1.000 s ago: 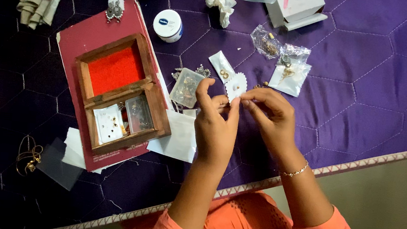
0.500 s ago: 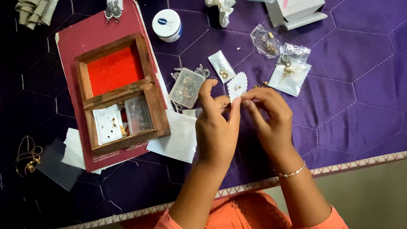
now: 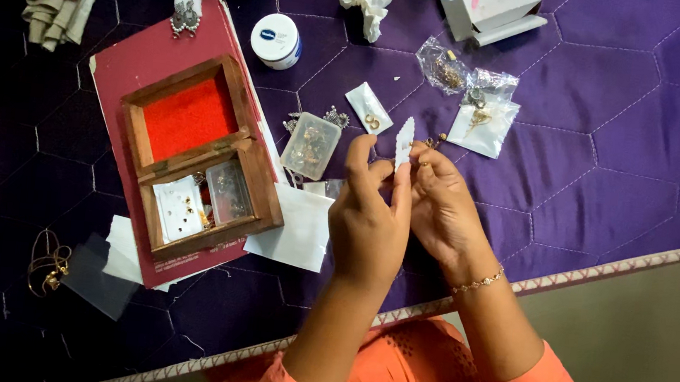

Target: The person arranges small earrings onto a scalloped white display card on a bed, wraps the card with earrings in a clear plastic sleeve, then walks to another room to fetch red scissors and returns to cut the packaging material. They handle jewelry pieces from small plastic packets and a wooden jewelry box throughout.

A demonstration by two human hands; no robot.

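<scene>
Both hands meet abt centre of view, over a purple quilted bed cover. Left hand pinches a small white scalloped card between thumb & fingers, grip narrow, card upright w/ its edge toward the camera. Right hand is just beside it at 3 o'clock, fingertips closed on a tiny gold earring touching the card's side; a thin bracelet sits on that wrist. At 9 o'clock of the hands: open wooden box w/ red lining, resting on a dark red book, small cards & a clear packet in its lower half. Btwn box and hands: small clear plastic case and a white paper sheet. At 12 o'clock: a little clear packet w/ a ring. At 1–2 o'clock: a few clear jewellery pouches. Round white jar at 11 o'clock; white carton at the top edge.
</scene>
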